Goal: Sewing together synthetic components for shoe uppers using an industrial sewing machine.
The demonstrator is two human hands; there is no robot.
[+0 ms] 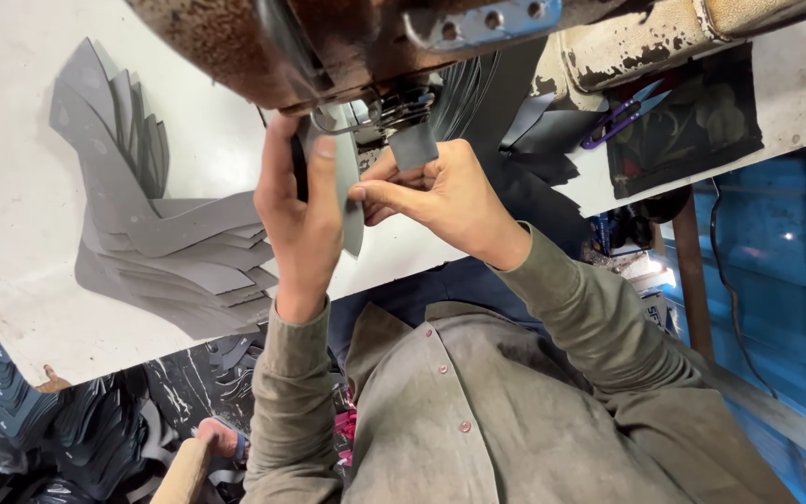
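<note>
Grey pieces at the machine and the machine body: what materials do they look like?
Grey pieces: thin, matte, flexible sheet, likely synthetic leather or similar; they fan flat, and the one held in the left hand and right hand bends. Machine body: metal, seemingly; brown rust patches and chipped cream paint.

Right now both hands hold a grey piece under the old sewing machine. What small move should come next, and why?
Probably ease the grey piece a little further under the presser foot. The left hand pinches its edge, the right hand grips the part just below the foot, so it seems aligned and ready to feed.
</note>
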